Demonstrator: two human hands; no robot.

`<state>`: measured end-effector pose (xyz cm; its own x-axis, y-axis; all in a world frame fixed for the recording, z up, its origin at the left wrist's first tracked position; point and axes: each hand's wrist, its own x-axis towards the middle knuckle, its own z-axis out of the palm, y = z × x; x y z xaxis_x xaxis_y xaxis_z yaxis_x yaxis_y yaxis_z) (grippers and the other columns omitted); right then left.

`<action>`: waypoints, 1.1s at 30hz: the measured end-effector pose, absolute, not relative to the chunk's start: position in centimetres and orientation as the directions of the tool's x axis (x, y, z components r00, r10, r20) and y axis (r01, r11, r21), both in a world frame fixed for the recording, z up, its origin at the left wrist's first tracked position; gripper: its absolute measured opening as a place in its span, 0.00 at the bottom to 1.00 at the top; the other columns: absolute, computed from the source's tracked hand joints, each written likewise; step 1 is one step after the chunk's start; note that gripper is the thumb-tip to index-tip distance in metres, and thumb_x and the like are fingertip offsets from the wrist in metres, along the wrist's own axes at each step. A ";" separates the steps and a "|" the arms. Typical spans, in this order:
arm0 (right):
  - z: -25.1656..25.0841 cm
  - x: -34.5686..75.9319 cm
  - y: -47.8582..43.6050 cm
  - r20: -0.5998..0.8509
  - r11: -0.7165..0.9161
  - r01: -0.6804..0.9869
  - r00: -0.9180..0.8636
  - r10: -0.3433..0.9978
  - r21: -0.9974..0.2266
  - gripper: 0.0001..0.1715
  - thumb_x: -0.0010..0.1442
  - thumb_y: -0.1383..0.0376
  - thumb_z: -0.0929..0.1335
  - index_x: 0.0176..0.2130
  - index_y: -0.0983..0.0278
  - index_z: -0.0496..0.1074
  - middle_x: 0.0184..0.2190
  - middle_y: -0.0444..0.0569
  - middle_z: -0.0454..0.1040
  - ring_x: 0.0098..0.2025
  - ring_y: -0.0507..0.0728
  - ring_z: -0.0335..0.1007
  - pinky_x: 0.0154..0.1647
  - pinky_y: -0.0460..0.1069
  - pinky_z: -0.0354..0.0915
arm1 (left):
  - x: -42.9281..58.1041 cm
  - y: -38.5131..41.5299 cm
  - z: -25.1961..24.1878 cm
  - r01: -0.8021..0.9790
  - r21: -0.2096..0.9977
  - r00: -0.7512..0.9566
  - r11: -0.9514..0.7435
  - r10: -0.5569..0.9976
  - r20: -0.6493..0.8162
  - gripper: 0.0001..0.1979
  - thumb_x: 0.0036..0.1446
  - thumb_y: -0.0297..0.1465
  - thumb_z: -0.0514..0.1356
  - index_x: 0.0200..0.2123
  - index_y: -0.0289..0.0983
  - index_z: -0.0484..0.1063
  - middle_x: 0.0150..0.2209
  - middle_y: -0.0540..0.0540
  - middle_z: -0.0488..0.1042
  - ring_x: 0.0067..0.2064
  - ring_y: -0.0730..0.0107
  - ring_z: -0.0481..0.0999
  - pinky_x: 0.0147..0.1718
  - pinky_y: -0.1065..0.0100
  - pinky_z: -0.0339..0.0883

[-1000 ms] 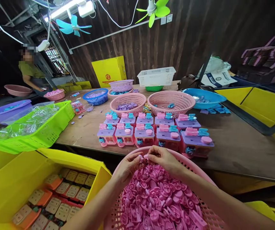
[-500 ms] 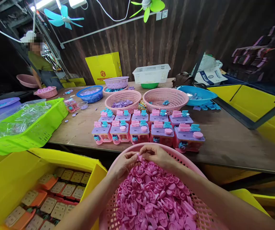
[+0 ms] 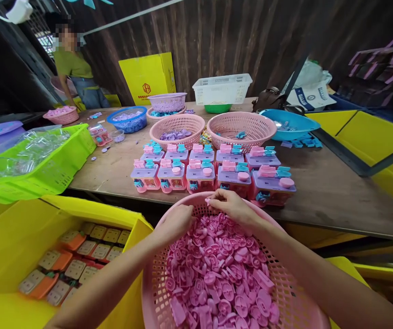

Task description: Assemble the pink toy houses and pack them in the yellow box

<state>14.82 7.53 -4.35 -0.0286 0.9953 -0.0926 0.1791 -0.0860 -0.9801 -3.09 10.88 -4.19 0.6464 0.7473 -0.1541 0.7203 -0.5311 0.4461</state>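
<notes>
My right hand (image 3: 228, 206) is closed in a pinch on a small pink plastic piece (image 3: 208, 201), held over the far rim of a pink basket (image 3: 287, 256). My left hand (image 3: 178, 222) dips to the basket's far left side with its fingers curled in. Its fingertips are mostly hidden, so what they grip does not show. Loose pink plastic parts (image 3: 222, 274), many of them oval, lie heaped in the basket below both hands. Just beyond the rim, toy units (image 3: 201, 176) with purple tops and pink and blue fittings stand in two rows on the table.
Behind the toys are two pink baskets (image 3: 177, 122) and a blue basin (image 3: 290, 123). A green crate (image 3: 64, 164) of clear plastic parts stands left, above a yellow box (image 3: 114, 212) holding orange-sided units. Across the table at far left stands a person (image 3: 75, 66).
My hands have parted: the left has dropped toward the heap, while the right keeps a small pink piece. The view has tilted downward. The person at far left appears more upright.
</notes>
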 end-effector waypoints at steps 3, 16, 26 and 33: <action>-3.7 15.0 7.6 -0.109 -0.110 0.152 0.015 0.994 -0.982 0.17 0.46 0.54 0.68 0.25 0.65 0.63 0.21 0.41 0.68 0.24 0.49 0.62 0.27 0.46 0.59 | -1.0 11.1 -4.7 0.731 0.218 0.683 -0.647 0.688 -0.247 0.15 0.53 0.19 0.47 0.35 0.28 0.73 0.36 0.34 0.75 0.38 0.56 0.75 0.39 0.61 0.65; -1.6 15.2 6.7 -0.154 -0.151 -0.063 0.045 0.987 -0.987 0.14 0.46 0.63 0.71 0.31 0.63 0.63 0.28 0.43 0.73 0.34 0.53 0.73 0.33 0.46 0.66 | 0.6 10.9 -6.6 0.557 0.194 0.824 -0.807 0.510 -0.246 0.10 0.54 0.22 0.53 0.37 0.33 0.72 0.40 0.41 0.73 0.42 0.59 0.73 0.37 0.65 0.67; -0.6 15.4 6.5 -0.181 -0.178 -0.035 0.076 0.981 -0.983 0.12 0.52 0.69 0.67 0.40 0.67 0.66 0.33 0.48 0.74 0.34 0.52 0.73 0.34 0.46 0.67 | 0.3 9.2 -7.6 0.139 0.259 0.985 -0.956 0.106 -0.135 0.06 0.54 0.22 0.57 0.27 0.33 0.72 0.32 0.45 0.72 0.32 0.70 0.70 0.28 0.72 0.59; -0.1 16.1 6.0 -0.067 -0.077 0.166 0.063 0.996 -0.983 0.14 0.52 0.64 0.68 0.40 0.66 0.69 0.38 0.49 0.74 0.39 0.54 0.71 0.42 0.50 0.67 | -1.5 11.5 -5.0 -0.037 0.982 0.757 0.185 0.646 -0.094 0.11 0.49 0.35 0.64 0.31 0.33 0.72 0.27 0.49 0.72 0.26 0.79 0.69 0.28 0.76 0.64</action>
<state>16.12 6.01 -0.14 0.0629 0.9958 -0.0671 0.1663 -0.0768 -0.9831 -1.51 11.50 -4.98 0.7573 0.6464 -0.0936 -0.0368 0.1854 0.9820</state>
